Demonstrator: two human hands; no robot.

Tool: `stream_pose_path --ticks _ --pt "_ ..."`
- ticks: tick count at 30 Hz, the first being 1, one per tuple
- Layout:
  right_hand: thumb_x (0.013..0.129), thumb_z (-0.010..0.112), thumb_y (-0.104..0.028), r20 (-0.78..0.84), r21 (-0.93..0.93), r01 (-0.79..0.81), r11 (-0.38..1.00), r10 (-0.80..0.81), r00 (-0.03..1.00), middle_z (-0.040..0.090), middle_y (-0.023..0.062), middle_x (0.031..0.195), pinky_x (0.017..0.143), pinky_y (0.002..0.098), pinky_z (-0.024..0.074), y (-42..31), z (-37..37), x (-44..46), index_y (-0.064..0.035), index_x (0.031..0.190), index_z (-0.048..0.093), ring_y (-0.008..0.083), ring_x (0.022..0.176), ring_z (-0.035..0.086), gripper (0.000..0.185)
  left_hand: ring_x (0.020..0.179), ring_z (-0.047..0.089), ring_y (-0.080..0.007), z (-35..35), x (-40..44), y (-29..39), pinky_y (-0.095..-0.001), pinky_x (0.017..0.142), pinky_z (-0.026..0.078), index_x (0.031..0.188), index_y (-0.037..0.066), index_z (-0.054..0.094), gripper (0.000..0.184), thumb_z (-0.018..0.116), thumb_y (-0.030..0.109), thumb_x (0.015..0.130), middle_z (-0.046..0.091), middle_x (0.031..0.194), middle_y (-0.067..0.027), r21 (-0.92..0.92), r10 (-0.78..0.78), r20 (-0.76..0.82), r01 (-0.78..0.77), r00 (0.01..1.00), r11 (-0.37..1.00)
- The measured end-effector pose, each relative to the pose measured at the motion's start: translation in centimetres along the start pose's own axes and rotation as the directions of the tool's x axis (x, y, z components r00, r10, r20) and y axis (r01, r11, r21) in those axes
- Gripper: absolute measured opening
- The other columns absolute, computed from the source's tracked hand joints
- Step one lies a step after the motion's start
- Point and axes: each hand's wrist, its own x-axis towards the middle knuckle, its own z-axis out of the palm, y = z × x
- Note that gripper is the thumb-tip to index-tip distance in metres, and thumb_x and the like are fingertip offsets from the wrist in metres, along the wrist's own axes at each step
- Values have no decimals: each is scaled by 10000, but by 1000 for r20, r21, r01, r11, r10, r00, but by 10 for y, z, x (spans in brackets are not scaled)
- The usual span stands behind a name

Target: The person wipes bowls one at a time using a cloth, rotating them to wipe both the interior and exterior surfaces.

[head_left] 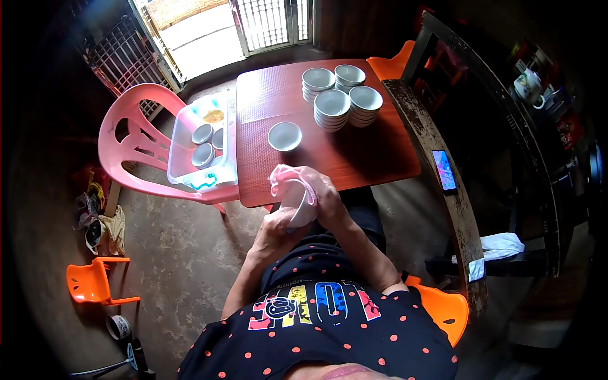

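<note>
Close to my body, at the table's near edge, my left hand [277, 222] grips a white bowl [300, 214] tilted on its side. A pink cloth [292, 175] lies over the bowl's rim, and my right hand [324, 197] presses it against the bowl. Just beyond my hands a single white bowl [285, 136] stands upright on the red-brown table [266, 95]. Several stacks of the same bowls [332, 103] stand farther back on the right. Part of the held bowl is hidden by my fingers and the cloth.
Left of the table, a clear plastic tub [179, 152] holding several bowls rests on a pink chair [117, 130]. A wooden bench [421, 126] with a phone [444, 171] runs along the right. Orange chairs [90, 283] stand around, and a barred door [269, 25] is at the back.
</note>
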Motion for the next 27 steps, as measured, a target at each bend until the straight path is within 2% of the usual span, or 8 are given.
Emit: stream_pose_path --ticks 3,6,7,11,13,15,17,27 --pt "977 409 -245 42 -722 307 620 -404 914 506 201 1317 1104 446 279 4 22 -15 17 1240 541 390 1281 416 395 807 639 -185 -2 -13 -20 -325 711 514 1000 18 627 190 665 77 823 658 886 -97 -76 -119 48 123 992 990" --pt "937 482 -217 293 -845 406 348 -334 896 436 171 1400 1110 549 197 -5 45 -37 -53 1337 493 385 1359 312 433 1176 495 -200 8 -33 -36 -337 988 422 1396 87 313 760 764 169 790 473 1306 -90 -876 -372 -18 165 928 452" --pt "930 497 -225 320 -880 404 248 -317 893 431 168 1403 1097 556 221 -4 47 -39 -70 1324 510 380 1358 313 424 1238 444 -211 2 -31 -33 -343 1042 381 1450 97 208 859 761 187 800 404 1380 -93 -801 -304 -9 175 953 573" --pt "960 471 -305 311 -714 495 496 -408 858 427 191 1387 1064 449 322 25 0 -3 -69 1337 470 372 1283 411 445 800 614 -94 -17 -11 -13 -238 722 507 995 -22 634 243 710 -3 764 657 873 -14 -517 -323 78 315 943 796" --pt "984 442 -323 96 -26 -7 1000 9 995 388 194 1428 1094 408 287 6 5 -3 -47 1381 419 342 1341 352 484 809 630 -93 -18 -7 -10 -234 736 516 988 -53 635 274 711 -49 725 676 921 -49 -701 -363 51 292 931 650" --pt "995 414 -354 91 -333 203 921 -183 979 273 199 1505 1140 428 191 3 14 -12 -48 1419 382 351 1425 178 524 842 651 -122 -17 -1 -3 -254 755 532 1033 -74 618 323 704 -51 722 683 952 -83 -835 -365 -16 188 931 517" --pt "995 394 -351 381 -755 518 403 -374 846 276 185 1507 1144 502 170 3 19 -24 -60 1387 441 406 1417 165 491 918 660 -168 -19 -12 -31 -284 814 538 1154 -90 557 459 713 56 748 668 1030 -128 -901 -275 31 146 961 408" --pt "854 616 -213 468 -615 606 504 -386 795 521 172 1298 1015 525 382 -35 6 -15 -92 1160 626 391 1224 469 329 976 632 -195 -26 -6 -14 -329 864 509 1167 -50 545 511 717 35 694 637 1081 -121 -906 -340 201 306 919 291"
